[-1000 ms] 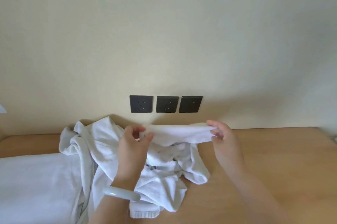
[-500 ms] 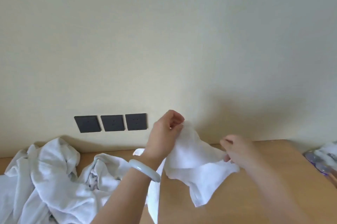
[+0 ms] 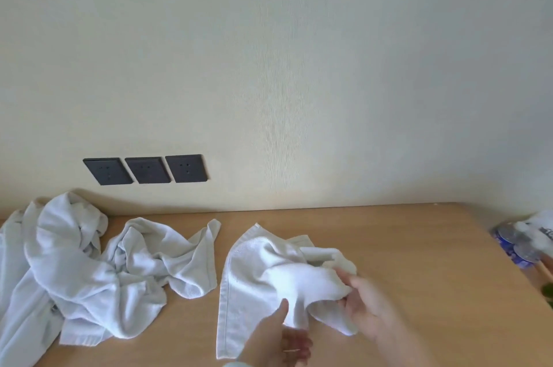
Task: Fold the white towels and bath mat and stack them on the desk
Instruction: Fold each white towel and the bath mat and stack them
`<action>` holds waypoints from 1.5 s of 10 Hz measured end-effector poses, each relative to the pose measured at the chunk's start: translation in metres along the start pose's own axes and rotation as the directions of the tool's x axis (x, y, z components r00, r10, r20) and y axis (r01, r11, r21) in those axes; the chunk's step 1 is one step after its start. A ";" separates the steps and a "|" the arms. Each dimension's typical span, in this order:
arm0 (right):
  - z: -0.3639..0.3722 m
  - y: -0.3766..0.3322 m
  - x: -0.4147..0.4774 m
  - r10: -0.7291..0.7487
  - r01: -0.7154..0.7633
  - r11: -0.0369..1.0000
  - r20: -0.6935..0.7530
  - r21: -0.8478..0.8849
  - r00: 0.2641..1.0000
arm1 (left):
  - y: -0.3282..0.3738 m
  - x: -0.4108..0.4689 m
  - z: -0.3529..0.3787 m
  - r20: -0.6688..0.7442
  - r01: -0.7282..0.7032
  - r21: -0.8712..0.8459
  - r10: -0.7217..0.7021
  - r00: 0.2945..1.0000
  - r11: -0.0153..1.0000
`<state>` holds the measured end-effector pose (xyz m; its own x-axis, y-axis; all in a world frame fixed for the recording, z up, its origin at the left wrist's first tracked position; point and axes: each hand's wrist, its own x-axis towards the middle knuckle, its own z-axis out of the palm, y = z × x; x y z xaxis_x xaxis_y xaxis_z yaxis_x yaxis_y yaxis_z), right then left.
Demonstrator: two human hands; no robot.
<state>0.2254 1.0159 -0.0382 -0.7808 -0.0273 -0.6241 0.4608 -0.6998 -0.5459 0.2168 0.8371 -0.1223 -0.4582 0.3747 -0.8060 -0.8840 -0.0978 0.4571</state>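
We are at the very start: nothing lies folded, and no stack stands on the surface [image 3: 419, 250]. One small white towel [image 3: 248, 271] lies apart from the rest, near the middle. Its left half is spread flat on the wood and its right half is bunched and lifted. Our right hand [image 3: 371, 313] has its fingers [image 3: 351, 283] curled round that bunched part and clamped on it. Our left hand [image 3: 278, 336] sits beneath the hanging fold, thumb up against the cloth and the other fingers loosely curled; whether it pinches the cloth we cannot tell. To the left, a heap of white towels [image 3: 83, 274] lies crumpled and twisted, reaching off the left edge. All of it has yet to be folded, and we cannot pick out the bath mat in it.

The cloth is soft looped terry with a flat hemmed border, limp and deeply creased. The surface is smooth pale wood with a rounded far right corner. On the cream wall behind sit three matt black square sockets [image 3: 146, 170].
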 end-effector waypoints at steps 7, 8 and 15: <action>0.000 -0.190 -0.020 -0.541 0.505 0.624 -0.136 0.597 0.830 | 0.247 -0.144 0.033 -0.223 -0.577 -0.782 0.759 0.611 0.235; -0.029 -0.190 -0.032 -0.564 0.530 0.589 -0.160 0.609 0.810 | 0.232 -0.156 0.011 -0.222 -0.683 -0.668 0.797 0.561 0.295; -0.221 -0.024 -0.015 -0.086 0.295 0.922 -0.612 0.250 0.786 | 0.005 -0.047 -0.122 -0.517 -0.457 -0.565 0.137 0.845 0.687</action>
<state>0.3194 1.1912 -0.1396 -0.3952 0.4753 -0.7860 0.0894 -0.8317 -0.5479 0.2225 0.7067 -0.1280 -0.5559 -0.1733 -0.8130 -0.4504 -0.7592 0.4698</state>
